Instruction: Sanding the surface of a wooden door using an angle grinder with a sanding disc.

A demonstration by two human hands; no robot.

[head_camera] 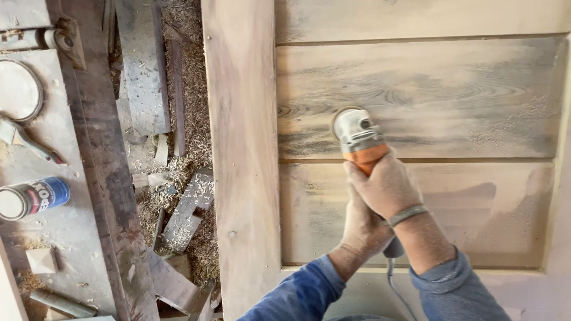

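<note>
Both hands, right hand (pixel 386 187) ahead of left hand (pixel 363 229), clamp the angle grinder (pixel 358 138) (orange-bodied), its disc on the wooden door panel (pixel 452 95). Best keep the disc flat, gliding along the grain with light, even pressure.

A woodworking shop: sawdust (pixel 196 89), offcuts (pixel 187 208), a sanded wooden door (pixel 416 89)

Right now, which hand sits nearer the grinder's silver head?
Right. The right hand grips the orange body just behind the grinder's silver head. The left hand sits further back, wrapped around the rear handle, beneath and behind the right hand.
</note>
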